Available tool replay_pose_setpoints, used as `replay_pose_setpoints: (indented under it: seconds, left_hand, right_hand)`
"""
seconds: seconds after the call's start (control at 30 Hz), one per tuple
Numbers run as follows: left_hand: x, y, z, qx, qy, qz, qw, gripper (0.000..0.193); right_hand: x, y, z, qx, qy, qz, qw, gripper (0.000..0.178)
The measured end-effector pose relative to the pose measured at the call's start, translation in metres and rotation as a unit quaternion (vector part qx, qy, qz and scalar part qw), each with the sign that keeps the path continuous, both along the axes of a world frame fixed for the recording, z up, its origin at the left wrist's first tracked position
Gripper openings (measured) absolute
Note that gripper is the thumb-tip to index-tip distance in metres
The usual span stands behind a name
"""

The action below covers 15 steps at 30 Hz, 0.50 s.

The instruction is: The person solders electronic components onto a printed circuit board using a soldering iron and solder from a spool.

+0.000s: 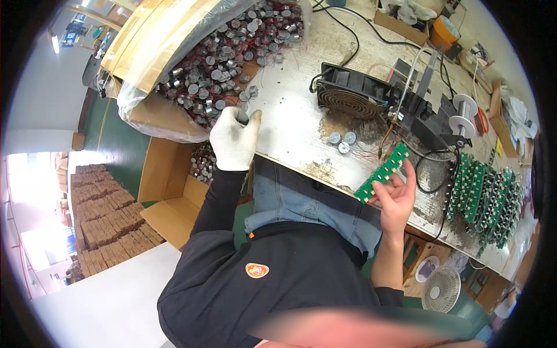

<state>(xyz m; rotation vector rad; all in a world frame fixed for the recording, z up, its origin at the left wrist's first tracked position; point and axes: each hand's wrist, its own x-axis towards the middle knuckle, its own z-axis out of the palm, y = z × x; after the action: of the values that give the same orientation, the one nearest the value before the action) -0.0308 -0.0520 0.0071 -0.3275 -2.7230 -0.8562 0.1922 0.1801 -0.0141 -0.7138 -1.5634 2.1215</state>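
My left hand, in a white glove, is at the near edge of an open carton lined with clear plastic. Its thumb and fingers are closed on a small round metal part, partly hidden by the glove. A heap of the same silver parts, with thin red wires, fills the carton. My bare right hand grips a narrow green circuit board by its side, thumb on top, over the table's front edge. Several loose round parts with red wires lie on the table between my hands.
A black fan and a soldering fixture with a solder wire spool stand on the white table. Rows of green circuit boards sit at the right. A lower open carton holds more parts. Black cables cross the tabletop.
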Motion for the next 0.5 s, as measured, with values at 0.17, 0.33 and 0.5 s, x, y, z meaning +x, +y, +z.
replay_pose_setpoints:
  seconds: [0.17, 0.33, 0.5]
  left_hand:
    - [0.002, -0.005, -0.017, 0.163, -0.008, 0.023, 0.986, 0.036]
    - [-0.02, 0.0, -0.025, 0.18, 0.064, -0.02, 0.981, 0.031]
    - [-0.028, 0.012, -0.025, 0.133, 0.128, -0.05, 0.981, 0.018]
  right_hand:
    - [0.0, 0.001, 0.0, -0.003, 0.0, 0.0, 1.0, 0.074]
    - [0.002, 0.001, -0.003, -0.002, 0.013, 0.005, 1.0, 0.074]
    - [0.0, -0.001, 0.001, -0.005, 0.011, -0.001, 1.0, 0.074]
